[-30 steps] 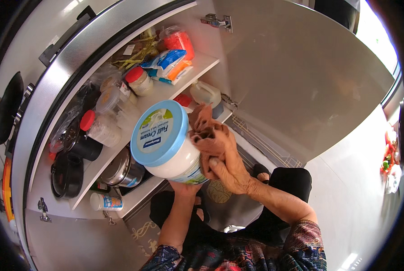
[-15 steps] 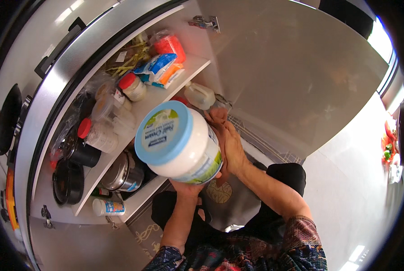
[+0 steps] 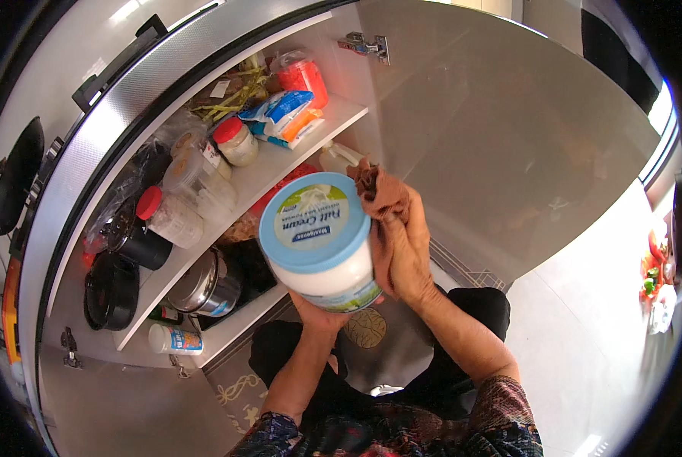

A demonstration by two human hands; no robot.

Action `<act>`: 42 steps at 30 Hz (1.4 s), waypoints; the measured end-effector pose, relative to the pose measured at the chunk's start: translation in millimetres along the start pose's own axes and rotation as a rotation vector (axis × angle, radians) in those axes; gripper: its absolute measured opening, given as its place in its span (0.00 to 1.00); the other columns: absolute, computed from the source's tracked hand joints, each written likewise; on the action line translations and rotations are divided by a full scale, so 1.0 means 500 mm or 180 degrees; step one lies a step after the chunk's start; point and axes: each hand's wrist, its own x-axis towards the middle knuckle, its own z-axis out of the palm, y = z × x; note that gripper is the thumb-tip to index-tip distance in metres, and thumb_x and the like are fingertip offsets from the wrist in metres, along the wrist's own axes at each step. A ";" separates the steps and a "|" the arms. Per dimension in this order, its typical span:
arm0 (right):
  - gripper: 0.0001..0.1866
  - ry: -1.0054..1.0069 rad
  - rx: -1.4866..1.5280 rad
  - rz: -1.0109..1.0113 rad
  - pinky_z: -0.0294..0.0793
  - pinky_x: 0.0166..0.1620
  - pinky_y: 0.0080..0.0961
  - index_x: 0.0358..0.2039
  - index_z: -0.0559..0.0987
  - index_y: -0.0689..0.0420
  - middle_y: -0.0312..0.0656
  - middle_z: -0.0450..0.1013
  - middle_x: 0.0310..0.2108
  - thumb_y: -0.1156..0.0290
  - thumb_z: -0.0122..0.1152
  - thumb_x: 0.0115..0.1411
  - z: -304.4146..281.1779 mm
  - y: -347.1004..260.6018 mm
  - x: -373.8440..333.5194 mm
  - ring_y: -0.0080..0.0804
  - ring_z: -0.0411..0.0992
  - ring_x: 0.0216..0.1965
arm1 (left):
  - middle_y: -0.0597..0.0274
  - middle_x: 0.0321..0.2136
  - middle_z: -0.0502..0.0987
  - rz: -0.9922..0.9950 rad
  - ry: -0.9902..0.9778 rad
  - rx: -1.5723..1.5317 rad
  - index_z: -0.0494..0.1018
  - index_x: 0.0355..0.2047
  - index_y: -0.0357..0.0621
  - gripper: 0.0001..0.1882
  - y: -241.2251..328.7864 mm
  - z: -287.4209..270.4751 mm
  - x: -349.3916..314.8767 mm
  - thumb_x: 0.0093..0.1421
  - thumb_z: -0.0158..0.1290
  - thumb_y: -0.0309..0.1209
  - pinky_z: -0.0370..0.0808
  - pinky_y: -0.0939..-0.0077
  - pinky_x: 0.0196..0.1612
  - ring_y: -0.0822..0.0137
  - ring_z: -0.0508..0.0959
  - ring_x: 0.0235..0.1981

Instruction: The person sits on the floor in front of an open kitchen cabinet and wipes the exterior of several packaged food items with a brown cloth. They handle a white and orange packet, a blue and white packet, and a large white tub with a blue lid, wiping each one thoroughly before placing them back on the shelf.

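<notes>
A large white plastic tub of milk powder (image 3: 322, 283) with a light blue lid (image 3: 354, 242) is held up in front of the cabinet, its lid facing me. My left hand (image 3: 322, 312) supports the tub from below, closed around its lower part, with most fingers hidden behind it. Bunched in my right hand (image 3: 411, 263) is a brown cloth (image 3: 381, 196). The cloth presses on the tub's right side and the lid's right rim. My right fingers are closed on it.
Behind the tub, an open cabinet's upper shelf (image 3: 280, 164) bears red-lidded jars (image 3: 236, 142), packets (image 3: 280, 114) and black pots (image 3: 112, 289). Below are a steel pot (image 3: 204, 283) and a white canister (image 3: 175, 340). An open cabinet door (image 3: 501, 145) stands at right.
My right hand has moved up with the cloth, from the tub's side to the lid's rim. The tub has turned so its lid shows more squarely. The view has shifted slightly.
</notes>
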 end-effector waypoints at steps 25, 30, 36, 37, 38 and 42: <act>0.13 -0.2376 -0.1822 0.0715 0.69 0.45 0.29 0.42 0.73 0.59 0.45 0.75 0.36 0.65 0.47 0.61 -0.090 -0.120 0.041 0.34 0.73 0.39 | 0.49 0.55 0.67 -0.1256 0.0677 0.0634 0.62 0.59 0.46 0.37 -0.027 -0.137 -0.067 0.58 0.37 0.60 0.67 0.41 0.54 0.45 0.70 0.53; 0.17 -0.1887 -0.2159 0.0924 0.69 0.48 0.28 0.48 0.72 0.59 0.44 0.74 0.39 0.66 0.47 0.61 -0.105 -0.141 0.044 0.33 0.71 0.42 | 0.48 0.53 0.68 -0.0327 0.0239 0.1193 0.62 0.58 0.43 0.34 -0.024 -0.026 -0.066 0.61 0.36 0.55 0.68 0.57 0.56 0.51 0.70 0.53; 0.20 -0.1237 -0.1538 0.0914 0.65 0.51 0.25 0.52 0.69 0.64 0.44 0.73 0.43 0.67 0.47 0.63 -0.103 -0.111 0.039 0.30 0.69 0.46 | 0.48 0.56 0.65 0.0021 0.0571 0.0159 0.58 0.60 0.44 0.33 -0.011 0.011 -0.036 0.62 0.36 0.54 0.70 0.48 0.54 0.50 0.69 0.55; 0.20 -0.1012 -0.1453 0.1100 0.65 0.51 0.25 0.52 0.69 0.64 0.44 0.73 0.43 0.67 0.47 0.63 -0.088 -0.111 0.033 0.30 0.68 0.46 | 0.49 0.59 0.61 -0.0141 0.0095 0.0270 0.57 0.61 0.50 0.35 -0.004 0.050 -0.047 0.60 0.37 0.58 0.69 0.39 0.51 0.47 0.66 0.56; 0.21 -0.0874 -0.1327 0.1065 0.64 0.52 0.26 0.53 0.68 0.63 0.45 0.72 0.44 0.65 0.48 0.63 -0.083 -0.100 0.024 0.30 0.67 0.48 | 0.50 0.59 0.61 -0.0173 0.0053 0.0061 0.57 0.61 0.52 0.37 -0.001 0.047 -0.042 0.59 0.37 0.60 0.68 0.36 0.50 0.46 0.66 0.56; 0.30 -0.0662 -0.1088 0.0416 0.64 0.54 0.31 0.57 0.63 0.61 0.50 0.67 0.50 0.57 0.54 0.59 -0.049 -0.063 -0.010 0.36 0.65 0.52 | 0.55 0.59 0.60 0.0006 -0.0020 0.0174 0.55 0.62 0.57 0.40 0.009 0.011 -0.027 0.55 0.35 0.66 0.66 0.28 0.47 0.45 0.64 0.57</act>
